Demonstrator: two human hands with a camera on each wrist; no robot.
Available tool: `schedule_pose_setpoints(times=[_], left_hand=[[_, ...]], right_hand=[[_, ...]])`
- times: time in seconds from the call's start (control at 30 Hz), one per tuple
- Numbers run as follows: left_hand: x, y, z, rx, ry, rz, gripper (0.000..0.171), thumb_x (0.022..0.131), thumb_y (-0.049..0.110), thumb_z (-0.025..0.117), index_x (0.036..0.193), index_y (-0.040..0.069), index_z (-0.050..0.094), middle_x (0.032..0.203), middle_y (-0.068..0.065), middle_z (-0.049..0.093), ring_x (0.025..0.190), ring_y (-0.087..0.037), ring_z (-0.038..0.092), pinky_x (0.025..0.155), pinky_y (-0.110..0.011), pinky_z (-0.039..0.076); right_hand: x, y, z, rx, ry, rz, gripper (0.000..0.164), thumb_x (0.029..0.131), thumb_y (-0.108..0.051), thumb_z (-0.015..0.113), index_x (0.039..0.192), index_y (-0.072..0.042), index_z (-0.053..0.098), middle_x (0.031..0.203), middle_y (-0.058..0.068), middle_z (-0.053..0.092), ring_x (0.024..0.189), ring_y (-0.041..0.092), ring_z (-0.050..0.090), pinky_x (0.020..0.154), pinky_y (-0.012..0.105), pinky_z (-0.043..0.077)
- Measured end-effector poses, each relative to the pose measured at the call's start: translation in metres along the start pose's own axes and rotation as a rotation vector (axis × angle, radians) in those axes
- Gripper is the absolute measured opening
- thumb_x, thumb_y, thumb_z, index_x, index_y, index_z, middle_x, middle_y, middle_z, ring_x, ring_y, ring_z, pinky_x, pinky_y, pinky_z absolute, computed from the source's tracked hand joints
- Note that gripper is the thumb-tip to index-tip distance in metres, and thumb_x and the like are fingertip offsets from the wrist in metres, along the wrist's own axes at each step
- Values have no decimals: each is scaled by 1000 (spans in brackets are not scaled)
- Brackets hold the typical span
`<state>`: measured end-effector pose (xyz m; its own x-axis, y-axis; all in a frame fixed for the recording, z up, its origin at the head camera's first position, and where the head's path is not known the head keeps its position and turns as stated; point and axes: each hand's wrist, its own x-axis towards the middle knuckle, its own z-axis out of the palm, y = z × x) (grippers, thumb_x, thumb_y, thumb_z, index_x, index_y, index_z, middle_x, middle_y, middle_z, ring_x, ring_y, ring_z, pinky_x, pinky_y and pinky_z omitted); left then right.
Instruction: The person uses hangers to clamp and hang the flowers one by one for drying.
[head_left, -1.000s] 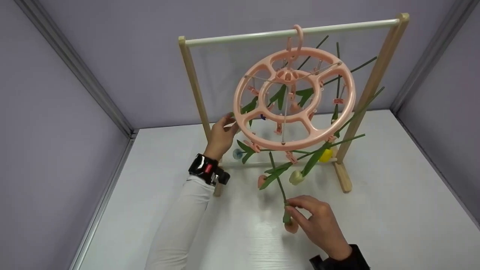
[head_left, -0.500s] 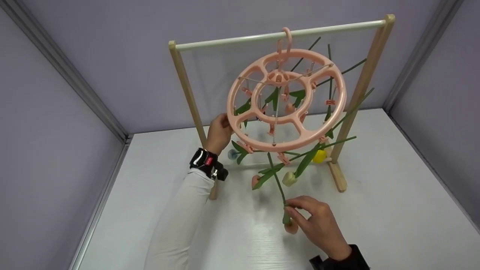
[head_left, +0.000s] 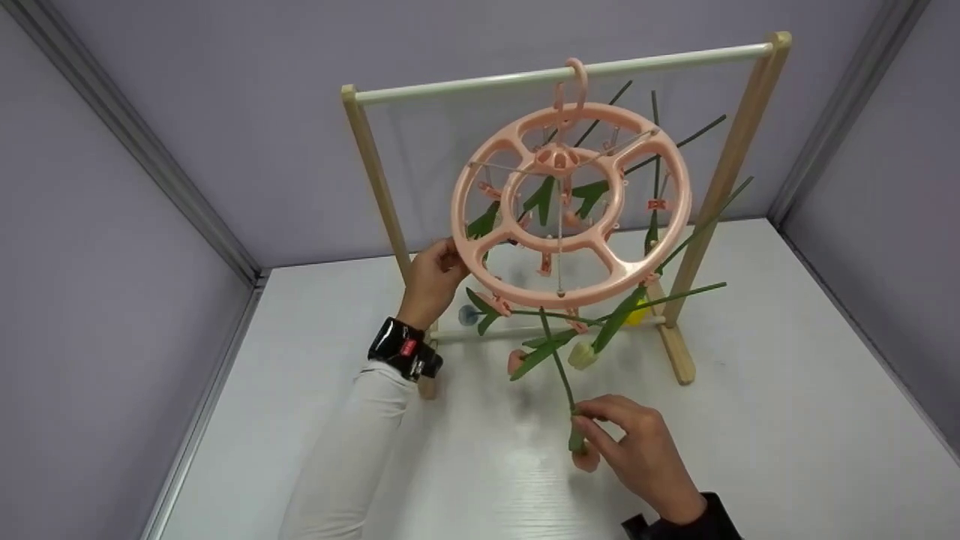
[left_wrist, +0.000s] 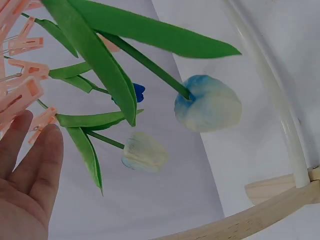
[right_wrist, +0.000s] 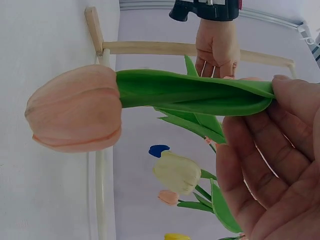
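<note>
My right hand pinches the stem of a pink artificial tulip between thumb and fingertips, just by its green leaf. The bloom points down toward the table and the bare stem rises to the hanger. My left hand is at the left rim of a round pink clip hanger. Its straight fingers lie right beside the pink clips in the left wrist view; its thumb is hidden. Artificial tulips hang clipped around the hanger, among them a blue-white one and a cream one.
The hanger hooks over the white top bar of a wooden-legged rack. Several tulip stems stick out to the right past the rack's leg. The rack stands on a white table with grey panels around it.
The hanger has turned slightly, and the yellow tulip is now mostly behind a leaf. My left hand stays at the rim, a little lower. The right hand keeps its pinch on the pink tulip.
</note>
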<state>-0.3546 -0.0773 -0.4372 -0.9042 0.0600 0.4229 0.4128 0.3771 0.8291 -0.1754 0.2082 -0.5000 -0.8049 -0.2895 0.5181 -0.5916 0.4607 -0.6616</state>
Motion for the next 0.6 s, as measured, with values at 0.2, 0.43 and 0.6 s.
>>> schedule_pose_setpoints(times=[0.2, 0.43, 0.6], left_hand=[[-10, 7, -3, -18, -69, 9, 25, 87, 33, 61, 106, 18, 69, 99, 3, 67, 99, -10, 60, 86, -33, 48], [-21, 14, 2, -17, -138, 35, 21, 85, 34, 62, 100, 22, 71, 93, 6, 68, 93, -10, 60, 82, -33, 50], [-29, 20, 11, -126, -183, 69, 25, 84, 24, 65, 107, 15, 63, 94, 0, 66, 85, -15, 62, 76, -30, 52]], right_hand=[[0, 2, -2, 7, -2, 21, 14, 87, -22, 64, 99, -28, 66, 91, -17, 62, 84, 3, 60, 72, 23, 50], [0, 3, -3, 3, 2, 55, 14, 86, -24, 64, 98, -30, 66, 89, -19, 61, 83, 2, 59, 71, 26, 51], [1, 6, -3, 2, 9, 74, 14, 85, -23, 65, 97, -30, 67, 89, -20, 61, 83, 2, 59, 71, 27, 51]])
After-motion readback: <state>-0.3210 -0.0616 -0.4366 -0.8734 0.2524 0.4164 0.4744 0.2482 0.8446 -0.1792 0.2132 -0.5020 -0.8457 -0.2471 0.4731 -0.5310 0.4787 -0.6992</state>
